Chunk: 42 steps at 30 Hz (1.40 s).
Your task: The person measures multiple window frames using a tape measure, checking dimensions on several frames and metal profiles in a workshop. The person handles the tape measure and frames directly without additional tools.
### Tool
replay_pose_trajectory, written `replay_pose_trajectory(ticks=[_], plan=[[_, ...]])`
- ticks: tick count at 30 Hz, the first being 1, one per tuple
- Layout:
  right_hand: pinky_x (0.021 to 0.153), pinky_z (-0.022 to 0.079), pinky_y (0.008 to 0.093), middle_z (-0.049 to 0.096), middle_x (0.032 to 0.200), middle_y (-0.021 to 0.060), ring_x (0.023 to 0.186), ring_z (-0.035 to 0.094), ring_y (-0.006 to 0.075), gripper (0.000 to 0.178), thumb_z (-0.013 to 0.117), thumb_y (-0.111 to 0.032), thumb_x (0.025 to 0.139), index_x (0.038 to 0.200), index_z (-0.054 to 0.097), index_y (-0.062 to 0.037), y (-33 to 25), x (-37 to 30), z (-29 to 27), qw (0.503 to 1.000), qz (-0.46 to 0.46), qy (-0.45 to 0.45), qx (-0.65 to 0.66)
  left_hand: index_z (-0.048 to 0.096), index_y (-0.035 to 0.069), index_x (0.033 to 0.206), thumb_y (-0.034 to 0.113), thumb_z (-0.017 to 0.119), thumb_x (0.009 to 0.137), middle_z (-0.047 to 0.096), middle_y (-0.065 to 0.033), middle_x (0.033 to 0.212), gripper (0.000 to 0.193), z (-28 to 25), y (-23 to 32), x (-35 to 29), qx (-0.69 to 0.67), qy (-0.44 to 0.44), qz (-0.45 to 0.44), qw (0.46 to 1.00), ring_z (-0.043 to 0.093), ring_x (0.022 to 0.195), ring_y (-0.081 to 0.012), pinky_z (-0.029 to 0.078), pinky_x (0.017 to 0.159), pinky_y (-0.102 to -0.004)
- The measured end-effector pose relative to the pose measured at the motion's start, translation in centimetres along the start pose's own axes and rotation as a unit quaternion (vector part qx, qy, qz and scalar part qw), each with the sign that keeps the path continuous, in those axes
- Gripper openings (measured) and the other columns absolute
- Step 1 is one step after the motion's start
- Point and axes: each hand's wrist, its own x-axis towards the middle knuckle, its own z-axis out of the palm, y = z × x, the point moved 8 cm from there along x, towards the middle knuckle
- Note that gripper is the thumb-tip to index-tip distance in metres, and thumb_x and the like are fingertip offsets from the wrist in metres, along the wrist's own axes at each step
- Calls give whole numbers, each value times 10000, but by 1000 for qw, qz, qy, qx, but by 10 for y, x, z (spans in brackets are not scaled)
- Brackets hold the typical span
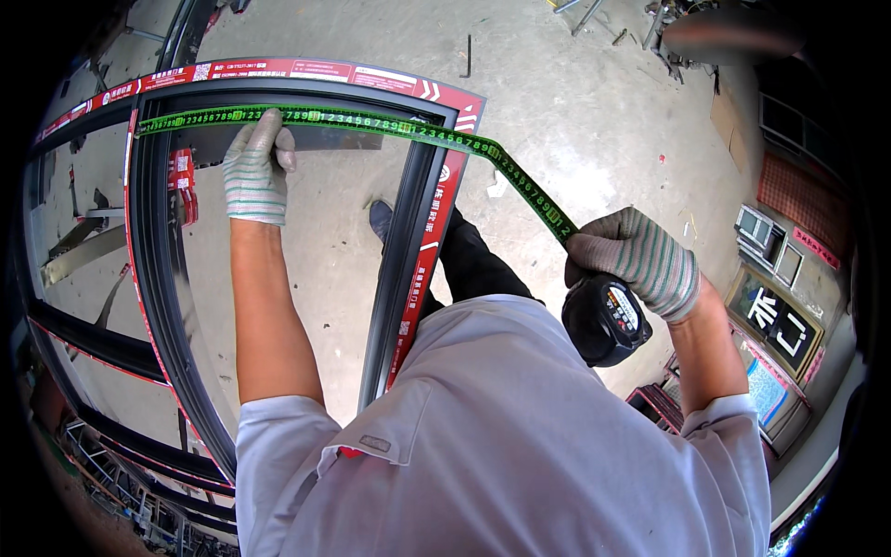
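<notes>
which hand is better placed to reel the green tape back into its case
Right, probably. The right hand already grips the black tape case, while the left hand presses the green tape against the dark frame.

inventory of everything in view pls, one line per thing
tape blade: 1, green, stretched across the frame's top rail
tape measure case: 1, black, in the right hand
window frame: 1, dark with red-and-white protective film, standing before the person
concrete floor: grey, beneath and beyond the frame
shoe: 1, dark, seen through the frame
left hand: striped work glove, pressing the tape to the top rail
right hand: striped work glove, gripping the case
</notes>
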Motion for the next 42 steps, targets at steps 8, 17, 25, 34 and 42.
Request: replay_pose_trajectory(ticks=[8,17,25,34,42], plan=[[684,505,261,665,742,20,705,601,93,307,599,-259,972,830,721,-15,49,-18,7,999,-20,-32,-32,601,95,728,202,703,919,546,-33,561,241,11,24,-21,12,-19,38,999,464,466,-105,353,451,-253],[800,488,291,620,815,7,807,556,112,335,531,-323,1037,930,666,-36,135,-21,26,992,-39,-115,33,620,65,891,157,646,956,494,3,578,115,61,69,-42,40,-91,74,992,427,480,-94,340,457,-238],[796,484,287,623,850,28,823,566,128,221,583,-257,974,1033,639,-52,223,-13,-22,996,-72,-51,-12,621,54,814,178,647,957,493,-4,519,191,200,94,-65,175,-161,127,963,401,421,-81,293,424,-229],[774,503,349,651,860,140,804,625,215,325,576,-218,925,1187,619,-31,300,-27,-178,977,-189,93,41,586,67,830,180,647,956,489,-7,539,180,439,23,-105,218,-251,131,934,410,432,-100,316,432,-252],[728,507,337,659,847,128,771,640,219,398,561,-287,949,1236,609,-15,328,-56,-326,965,-180,162,102,606,68,839,150,608,981,521,-3,582,164,636,-33,-151,197,-328,116,917,438,459,-110,335,443,-258]])
